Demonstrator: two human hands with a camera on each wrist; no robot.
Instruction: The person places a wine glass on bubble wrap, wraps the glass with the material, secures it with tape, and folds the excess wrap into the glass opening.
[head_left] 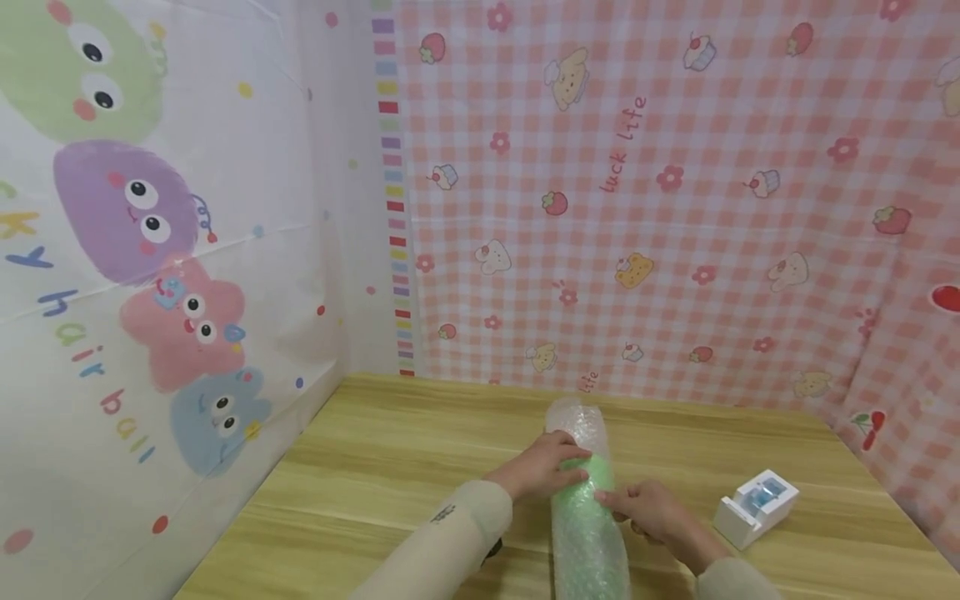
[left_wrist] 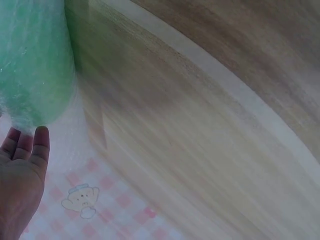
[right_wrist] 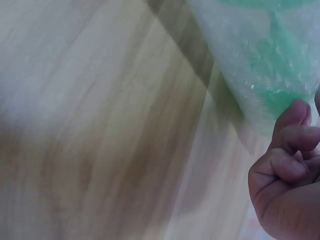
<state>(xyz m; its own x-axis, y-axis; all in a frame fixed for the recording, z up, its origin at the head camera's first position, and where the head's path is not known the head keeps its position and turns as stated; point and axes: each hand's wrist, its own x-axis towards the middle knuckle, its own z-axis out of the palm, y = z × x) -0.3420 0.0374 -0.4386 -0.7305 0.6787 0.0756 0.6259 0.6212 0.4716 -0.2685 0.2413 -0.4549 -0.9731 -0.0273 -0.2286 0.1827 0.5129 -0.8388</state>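
Observation:
A long green object in clear bubble wrap point(head_left: 588, 533) lies on the table, pointing away from me; the wrap hides its exact kind. My left hand point(head_left: 543, 468) rests over its upper part from the left, fingers fairly straight and touching the wrap. The left wrist view shows the fingers of that left hand point(left_wrist: 25, 175) against the wrapped green body point(left_wrist: 35, 65). From the right side, my right hand point(head_left: 648, 508) pinches at the wrap with thumb and forefinger. Its other fingers are curled in the right wrist view, where part of the right hand point(right_wrist: 290, 175) is cut off.
A white tape dispenser point(head_left: 756, 508) with a bluish roll stands on the table to the right of my right hand. The wooden tabletop point(head_left: 420, 442) ends at a pink checked cloth point(head_left: 637, 225) behind and a white cartoon cloth point(head_left: 300, 208) on the left.

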